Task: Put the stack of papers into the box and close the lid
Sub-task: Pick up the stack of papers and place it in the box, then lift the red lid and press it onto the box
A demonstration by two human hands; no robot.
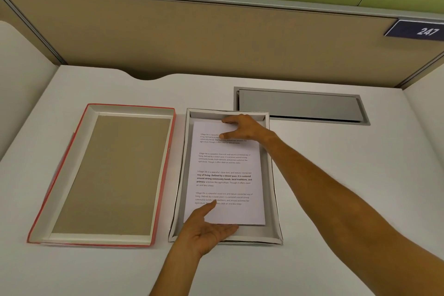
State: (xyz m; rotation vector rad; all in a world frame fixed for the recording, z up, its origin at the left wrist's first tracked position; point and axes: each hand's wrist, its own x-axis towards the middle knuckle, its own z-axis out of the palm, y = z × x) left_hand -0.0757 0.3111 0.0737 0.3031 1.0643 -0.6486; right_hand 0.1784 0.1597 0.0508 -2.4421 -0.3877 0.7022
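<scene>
A white stack of papers [225, 168] with printed text lies inside the shallow grey box [272, 175] at the middle of the desk. My left hand [206, 231] grips the stack's near edge, thumb on top and fingers underneath. My right hand [242, 127] holds the far edge, fingers over the top edge and thumb on the page. The near end looks slightly raised above the box floor. The red-edged lid [108, 175] lies upside down to the left of the box, brown inside facing up.
A grey cable hatch [300, 106] is set into the white desk [336, 187] just behind and right of the box. A beige partition [216, 36] with a "247" plate [420, 30] closes the back. Side desk surfaces rise at left and right.
</scene>
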